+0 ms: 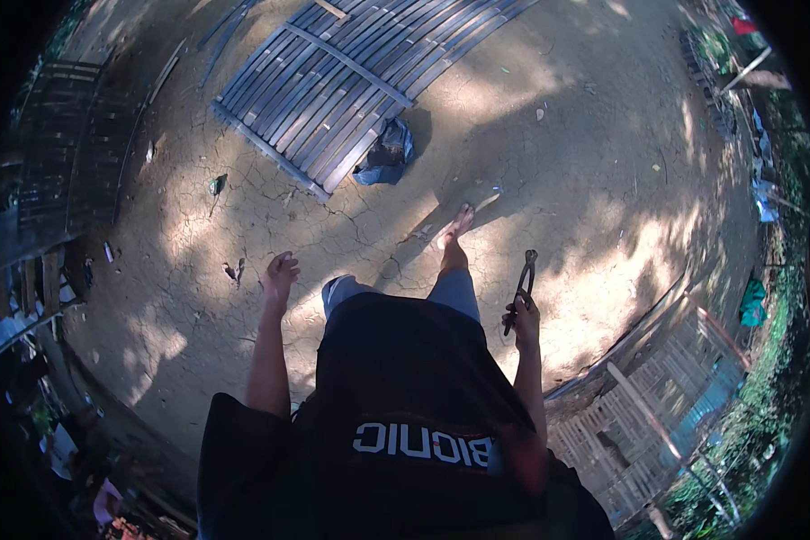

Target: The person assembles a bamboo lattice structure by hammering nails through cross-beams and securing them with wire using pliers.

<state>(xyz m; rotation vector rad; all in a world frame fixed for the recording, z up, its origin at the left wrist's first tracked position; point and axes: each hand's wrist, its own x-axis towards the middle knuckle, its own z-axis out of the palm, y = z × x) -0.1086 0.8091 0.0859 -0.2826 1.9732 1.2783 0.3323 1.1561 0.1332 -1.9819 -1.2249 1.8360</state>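
My right hand (524, 326) is wrapped round the handles of a pair of dark metal pincers (527, 275). Their rounded head points away from me, and a gap shows between the two handles. Out to the other side, my left hand (281, 274) hangs over the dirt ground with nothing in it, its fingers loosely bent and a little apart. Between the hands are my legs in blue-grey shorts, with one bare foot (460, 223) stretched forward on the ground.
Ahead lies a slatted bamboo platform (324, 94), with a dark plastic bag (387, 155) against its near corner. Another slatted bamboo structure (67, 144) stands at the far left. A bamboo panel (616, 427) is at the near right. Small litter (217, 184) dots the cracked dirt.
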